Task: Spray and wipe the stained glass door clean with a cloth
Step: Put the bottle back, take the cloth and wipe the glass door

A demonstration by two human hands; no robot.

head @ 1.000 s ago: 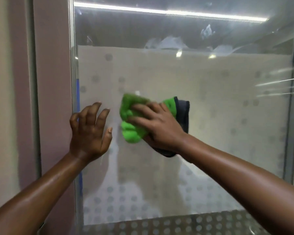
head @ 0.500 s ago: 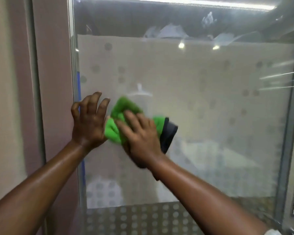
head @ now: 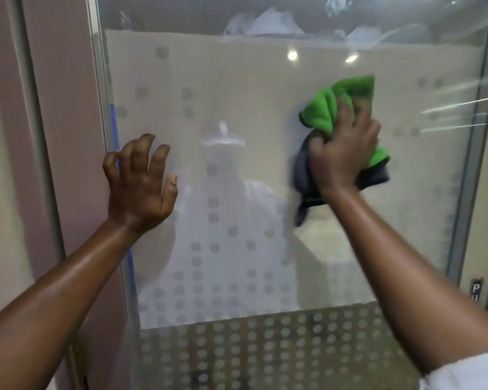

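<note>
Green and dark grey, the bunched cloth (head: 339, 128) sits high on the right side of the glass door (head: 237, 114), gripped and pressed there by the right hand (head: 343, 153). The glass is frosted, patterned with pale dots and hazy reflections. The left hand (head: 140, 184), fingers spread, rests near the door's left edge.

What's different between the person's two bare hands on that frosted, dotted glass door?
The right hand is closed around a bunched green and dark grey cloth, pressed to the frosted, dotted glass door; the left hand holds nothing, fingers spread. The right hand sits higher, near the door's right side; the left hand sits lower, by its left edge. Both reach up to the glass.
</note>
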